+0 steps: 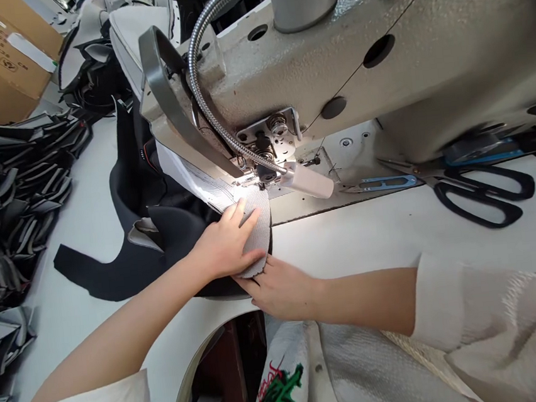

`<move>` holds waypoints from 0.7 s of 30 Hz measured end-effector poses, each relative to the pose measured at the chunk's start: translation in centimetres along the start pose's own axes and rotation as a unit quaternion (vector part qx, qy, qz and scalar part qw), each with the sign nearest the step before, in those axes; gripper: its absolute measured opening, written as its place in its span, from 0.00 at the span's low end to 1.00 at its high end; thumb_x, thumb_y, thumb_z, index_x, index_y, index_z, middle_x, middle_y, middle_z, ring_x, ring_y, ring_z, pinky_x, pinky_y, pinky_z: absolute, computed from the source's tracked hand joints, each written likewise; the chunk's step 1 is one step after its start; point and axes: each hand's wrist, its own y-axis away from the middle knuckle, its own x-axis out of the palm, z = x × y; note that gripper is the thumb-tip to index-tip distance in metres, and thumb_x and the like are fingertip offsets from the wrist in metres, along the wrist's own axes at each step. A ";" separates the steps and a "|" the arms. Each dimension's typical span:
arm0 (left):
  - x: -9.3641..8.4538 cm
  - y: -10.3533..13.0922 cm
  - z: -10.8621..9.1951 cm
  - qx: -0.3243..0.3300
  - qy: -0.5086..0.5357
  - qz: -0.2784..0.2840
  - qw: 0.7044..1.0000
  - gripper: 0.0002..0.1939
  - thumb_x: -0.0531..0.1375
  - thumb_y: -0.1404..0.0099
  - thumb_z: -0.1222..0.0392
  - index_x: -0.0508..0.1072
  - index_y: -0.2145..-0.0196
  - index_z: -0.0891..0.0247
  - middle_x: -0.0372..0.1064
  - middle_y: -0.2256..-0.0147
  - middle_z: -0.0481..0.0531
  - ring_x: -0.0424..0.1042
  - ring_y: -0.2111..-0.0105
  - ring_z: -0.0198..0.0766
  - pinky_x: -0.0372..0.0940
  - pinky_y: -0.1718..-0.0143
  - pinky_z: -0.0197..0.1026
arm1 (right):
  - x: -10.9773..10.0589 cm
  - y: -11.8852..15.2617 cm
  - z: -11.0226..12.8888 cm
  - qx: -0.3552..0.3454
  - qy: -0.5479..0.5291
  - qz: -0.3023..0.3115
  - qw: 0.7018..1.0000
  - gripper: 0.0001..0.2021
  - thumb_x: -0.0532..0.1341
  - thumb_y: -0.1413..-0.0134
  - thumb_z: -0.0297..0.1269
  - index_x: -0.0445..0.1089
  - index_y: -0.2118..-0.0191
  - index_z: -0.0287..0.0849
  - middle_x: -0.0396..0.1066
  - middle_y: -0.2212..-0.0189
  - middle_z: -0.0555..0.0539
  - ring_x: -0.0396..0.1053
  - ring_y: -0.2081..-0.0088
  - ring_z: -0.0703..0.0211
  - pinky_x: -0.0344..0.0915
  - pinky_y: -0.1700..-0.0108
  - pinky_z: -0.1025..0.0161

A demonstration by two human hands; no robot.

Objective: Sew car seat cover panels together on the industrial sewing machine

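A light grey ribbed fabric piece (257, 218) lies on top of black padded material (176, 235), its far end under the presser foot of a sewing machine (265, 169). My left hand (224, 243) rests flat on the grey fabric, fingers spread toward the needle area. Close beside it, my right hand (283, 288) pinches the near edge of the fabric layers, with some fingertips hidden there. The black material spreads left across the white table (338, 245), with a curved strip reaching out. A small lamp (311, 180) on a flexible metal tube lights the stitching spot.
Black-handled scissors (480, 193) and blue thread snips (384, 183) lie under the machine arm at right. Stacks of black and grey cut pieces (12, 200) line the left side. A cardboard box (3, 62) stands behind them. The table's curved cutout edge (190, 376) is nearest my body.
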 end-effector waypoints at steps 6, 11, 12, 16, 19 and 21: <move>-0.5 0.1 -1.0 -0.055 0.081 0.073 0.993 0.43 0.56 0.41 0.45 0.41 0.34 0.61 0.28 0.34 0.71 0.32 0.35 0.57 0.65 0.53 0.52 | -0.4 -0.1 0.1 -0.013 0.033 0.029 0.999 0.19 0.54 0.44 0.31 0.65 0.48 0.30 0.68 0.53 0.36 0.66 0.55 0.46 0.60 0.50 0.47; -0.4 -0.1 -1.4 -0.060 0.070 0.075 0.993 0.41 0.54 0.42 0.59 0.41 0.34 0.62 0.29 0.34 0.70 0.30 0.34 0.55 0.64 0.51 0.51 | 0.2 0.0 0.0 -0.018 0.053 -0.022 0.998 0.21 0.55 0.42 0.37 0.64 0.46 0.31 0.68 0.51 0.38 0.63 0.49 0.43 0.45 0.39 0.42; -0.4 -0.1 -1.4 -0.058 0.069 0.076 0.993 0.41 0.53 0.42 0.60 0.40 0.34 0.63 0.29 0.34 0.70 0.29 0.34 0.55 0.64 0.51 0.52 | 0.2 0.0 -0.1 -0.020 0.054 -0.022 0.998 0.21 0.55 0.42 0.37 0.64 0.46 0.31 0.68 0.51 0.38 0.63 0.49 0.43 0.44 0.38 0.42; -0.6 0.0 -1.4 -0.052 0.076 0.094 0.991 0.40 0.52 0.41 0.60 0.39 0.34 0.63 0.28 0.34 0.69 0.26 0.34 0.54 0.63 0.50 0.52 | 0.1 0.0 -0.1 -0.010 0.055 -0.014 0.998 0.23 0.54 0.41 0.38 0.60 0.44 0.28 0.67 0.51 0.35 0.63 0.48 0.44 0.44 0.38 0.43; -0.6 0.0 -1.4 -0.060 0.085 0.106 0.989 0.36 0.49 0.38 0.59 0.40 0.34 0.62 0.28 0.34 0.67 0.26 0.34 0.52 0.62 0.49 0.53 | -0.1 0.1 0.0 0.008 0.048 -0.005 0.999 0.24 0.53 0.40 0.38 0.58 0.43 0.27 0.66 0.51 0.33 0.64 0.49 0.46 0.47 0.38 0.45; -0.6 -0.2 -1.4 -0.069 0.087 0.106 0.988 0.35 0.47 0.37 0.59 0.40 0.34 0.62 0.29 0.34 0.68 0.26 0.34 0.53 0.61 0.48 0.55 | -0.1 0.1 0.1 0.011 0.047 -0.003 0.999 0.23 0.52 0.40 0.38 0.59 0.44 0.27 0.66 0.51 0.33 0.64 0.50 0.46 0.48 0.39 0.46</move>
